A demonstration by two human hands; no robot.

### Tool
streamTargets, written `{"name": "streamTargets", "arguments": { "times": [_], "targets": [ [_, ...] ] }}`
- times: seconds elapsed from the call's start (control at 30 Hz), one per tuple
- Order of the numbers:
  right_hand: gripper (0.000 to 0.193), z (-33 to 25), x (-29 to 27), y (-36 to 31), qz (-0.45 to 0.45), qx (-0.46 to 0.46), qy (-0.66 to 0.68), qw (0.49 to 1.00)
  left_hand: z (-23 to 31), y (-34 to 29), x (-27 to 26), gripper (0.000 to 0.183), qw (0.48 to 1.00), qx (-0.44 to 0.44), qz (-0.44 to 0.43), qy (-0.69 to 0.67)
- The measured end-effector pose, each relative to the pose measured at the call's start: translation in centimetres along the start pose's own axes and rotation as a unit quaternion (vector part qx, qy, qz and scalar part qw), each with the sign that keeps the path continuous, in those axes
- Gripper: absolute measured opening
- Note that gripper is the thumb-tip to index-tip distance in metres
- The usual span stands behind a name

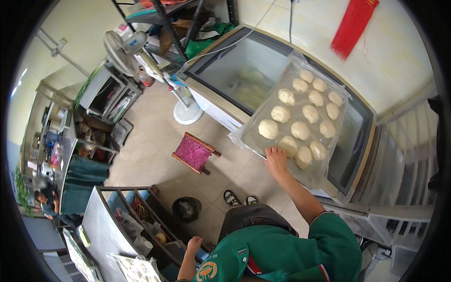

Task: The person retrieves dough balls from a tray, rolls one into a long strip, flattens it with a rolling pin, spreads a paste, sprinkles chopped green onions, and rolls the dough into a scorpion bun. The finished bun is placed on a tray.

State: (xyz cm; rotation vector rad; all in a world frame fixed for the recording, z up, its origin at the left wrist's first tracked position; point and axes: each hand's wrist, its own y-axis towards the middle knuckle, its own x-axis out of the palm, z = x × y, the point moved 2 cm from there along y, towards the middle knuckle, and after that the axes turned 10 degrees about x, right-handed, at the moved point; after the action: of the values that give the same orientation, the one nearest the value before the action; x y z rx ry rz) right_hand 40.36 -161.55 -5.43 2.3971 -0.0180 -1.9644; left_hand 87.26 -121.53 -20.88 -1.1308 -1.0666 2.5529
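Note:
A tray (263, 145) of several pale dough balls (281, 113), lined and partly wrapped in clear plastic film, rests across the top of an open chest freezer (237, 112). My right hand (276, 159) is closed on the tray's near edge, fingers over the rim beside the closest dough balls. Lower down, my left hand (194, 245) hangs loosely curled beside the metal-topped worktable (105, 228), with nothing visible in it. Through the freezer's open left part, pale rounded shapes (253, 89) show dimly at the bottom.
A low stool (195, 153) with a purple woven seat and a black bin (186, 209) stand on the floor. A pedestal fan (187, 111) is left of the freezer. A wire rack (399, 174) stands at right. Another person (47, 202) sits at far left.

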Motion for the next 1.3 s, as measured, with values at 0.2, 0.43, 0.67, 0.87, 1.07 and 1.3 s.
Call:
{"name": "streamTargets", "arguments": {
  "times": [0.2,0.43,0.67,0.87,1.07,1.3],
  "targets": [
    [0.013,2.6,2.0,-1.4,-0.031,-0.023,-0.051,0.998,1.6,8.3,-5.5,0.041,0.997,0.063,0.003,0.037],
    [0.012,11.9,-2.3,-9.3,-0.052,0.005,-0.114,0.992,1.1,14.6,-8.7,0.036,0.996,0.071,0.035,-0.041],
    [0.022,19.0,-4.9,-10.6,-0.281,0.257,-0.238,0.894,-1.0,15.4,-5.8,0.035,0.996,0.078,-0.049,0.023],
    [0.013,14.4,-3.2,3.9,-0.173,0.001,-0.011,0.985,2.7,17.4,-4.5,0.041,0.981,0.138,-0.007,0.135],
    [0.022,10.6,-0.7,22.0,-0.274,-0.138,0.094,0.947,10.9,20.4,-6.9,0.038,0.981,-0.089,0.166,-0.053],
    [0.025,6.0,2.6,33.1,-0.265,-0.209,0.11,0.935,13.8,20.5,-3.6,0.043,0.972,-0.153,0.166,-0.073]
  ]
}}
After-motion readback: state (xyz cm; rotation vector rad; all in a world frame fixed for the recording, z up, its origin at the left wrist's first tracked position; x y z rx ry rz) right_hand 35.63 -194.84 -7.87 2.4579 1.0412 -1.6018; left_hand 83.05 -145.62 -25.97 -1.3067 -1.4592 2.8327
